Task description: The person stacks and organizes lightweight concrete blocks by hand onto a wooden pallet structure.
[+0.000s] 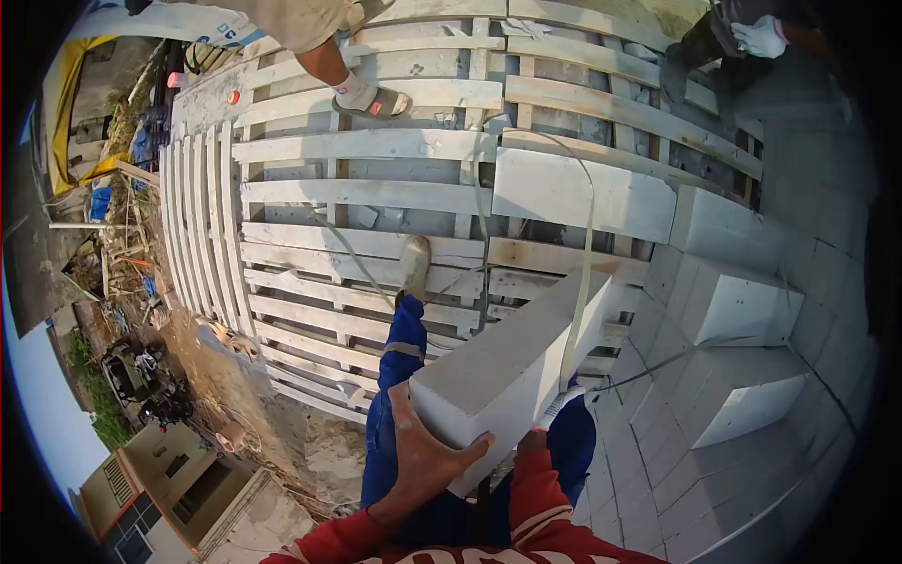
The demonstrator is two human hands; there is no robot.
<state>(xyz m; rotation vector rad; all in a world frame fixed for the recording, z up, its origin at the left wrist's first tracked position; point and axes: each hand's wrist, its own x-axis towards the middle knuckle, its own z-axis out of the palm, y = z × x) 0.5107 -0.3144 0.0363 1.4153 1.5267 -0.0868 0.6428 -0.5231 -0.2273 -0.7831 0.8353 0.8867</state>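
A long pale concrete block [503, 376] is held slantwise in front of my body, above the pallet slats. My bare left hand [427, 456] grips its near end, thumb on the side face and fingers along the left edge. On the block's right side is my right hand [559, 408] in a white glove; its fingers are partly hidden, but it holds the block. A loose strap [580, 320] crosses the block's far part. Another pale block [583, 193] lies on the slats beyond.
Stacked concrete blocks [742, 305] form a stepped wall on the right. Wooden pallets [366, 193] with gaps lie underfoot, and my boot [414, 263] stands on them. One person's sandalled foot [376, 101] is at the top; another person's gloved hand [759, 38] shows top right.
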